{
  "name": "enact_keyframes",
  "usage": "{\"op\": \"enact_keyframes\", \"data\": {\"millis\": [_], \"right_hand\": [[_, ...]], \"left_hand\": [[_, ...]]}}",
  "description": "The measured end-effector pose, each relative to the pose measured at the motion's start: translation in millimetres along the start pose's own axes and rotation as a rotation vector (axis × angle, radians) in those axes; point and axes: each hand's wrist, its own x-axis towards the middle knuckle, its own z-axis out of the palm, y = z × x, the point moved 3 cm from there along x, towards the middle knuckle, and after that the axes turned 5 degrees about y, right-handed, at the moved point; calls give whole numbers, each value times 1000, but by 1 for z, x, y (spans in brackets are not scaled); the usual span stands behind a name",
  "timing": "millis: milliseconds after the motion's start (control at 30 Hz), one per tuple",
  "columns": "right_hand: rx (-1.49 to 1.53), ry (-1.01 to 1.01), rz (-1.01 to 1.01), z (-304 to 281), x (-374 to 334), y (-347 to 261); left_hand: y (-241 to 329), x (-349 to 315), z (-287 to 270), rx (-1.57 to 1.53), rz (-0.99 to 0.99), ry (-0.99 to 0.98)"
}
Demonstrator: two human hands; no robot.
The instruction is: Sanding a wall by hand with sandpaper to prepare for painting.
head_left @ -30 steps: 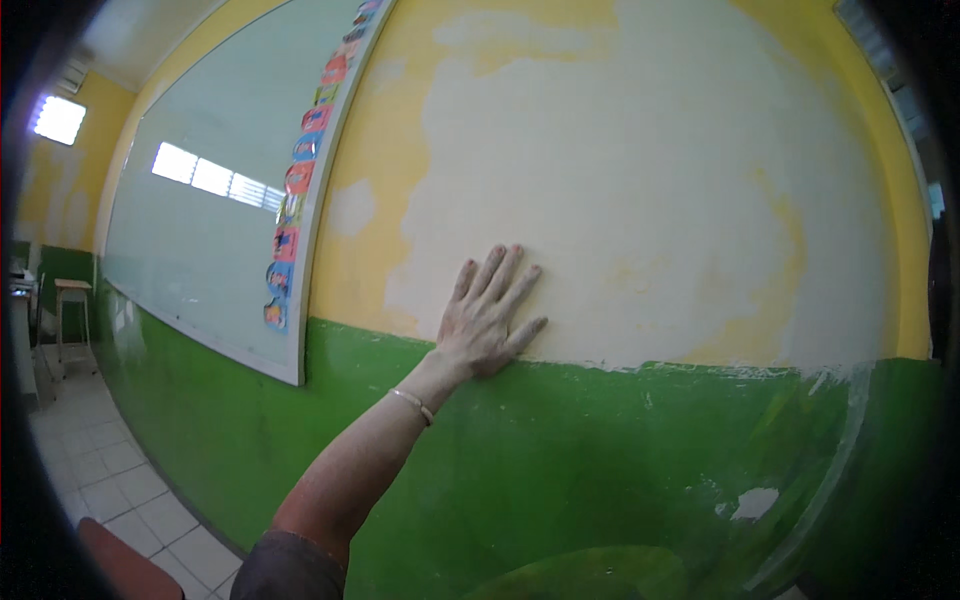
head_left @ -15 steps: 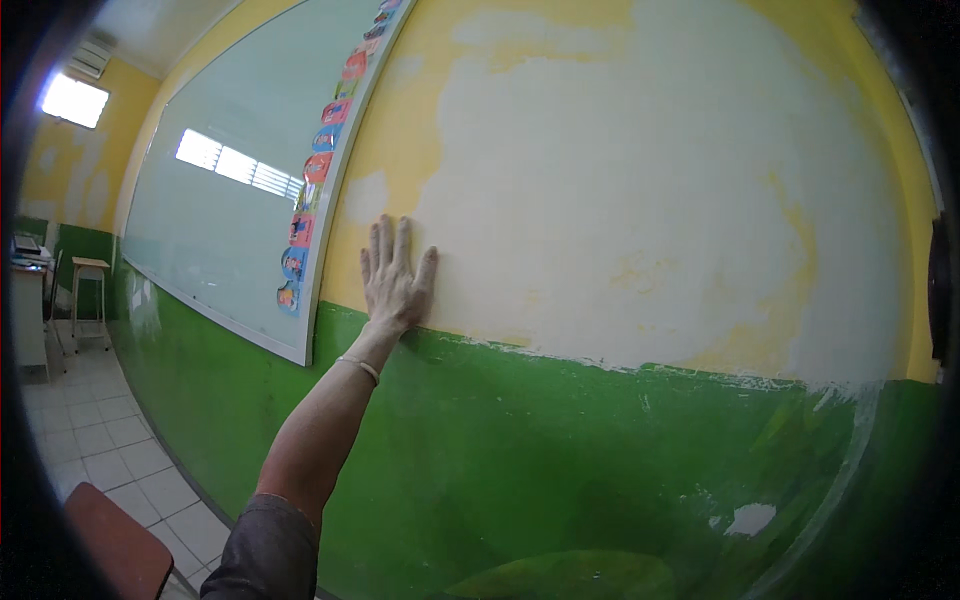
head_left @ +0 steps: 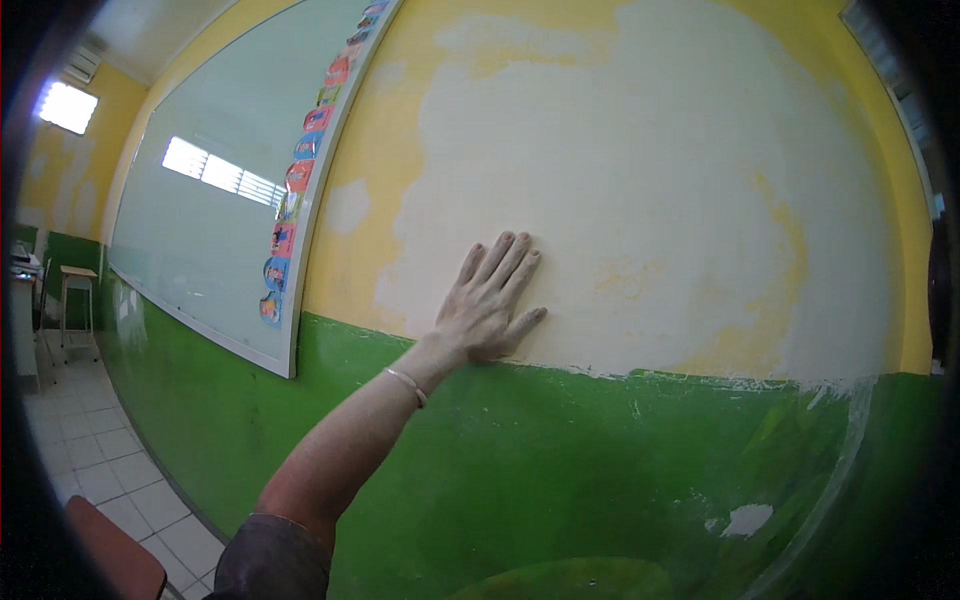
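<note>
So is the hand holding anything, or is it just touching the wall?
Nothing is held. The left hand lies flat and open on the wall, fingers spread, palm against the pale patch just above the green part.

The pictures on the cards beside the board are too small to read. The chair is cut by the lower edge. The palm of the left hand is hidden against the wall.
</note>
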Motion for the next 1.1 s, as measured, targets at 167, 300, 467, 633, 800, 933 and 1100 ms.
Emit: {"op": "enact_keyframes", "data": {"millis": [167,300,467,633,800,933,1100], "right_hand": [[-12,9,19,-8,-6,15],[-15,26,66,-19,-33,37],[-3,83,147,-30,-83,60],[-7,79,175,-33,-103,65],[-22,60,166,-34,-98,63],[-35,46,166,-30,-99,69],[-67,-12,148,-22,-93,61]], "left_hand": [[-39,11,-1,41,-90,67],[-44,8,-1,62,-272,129],[-28,-5,11,75,-465,146],[-2,8,18,107,-384,187],[51,23,20,44,-152,115],[75,13,20,-27,65,22],[92,-16,27,-141,298,-108]]}}
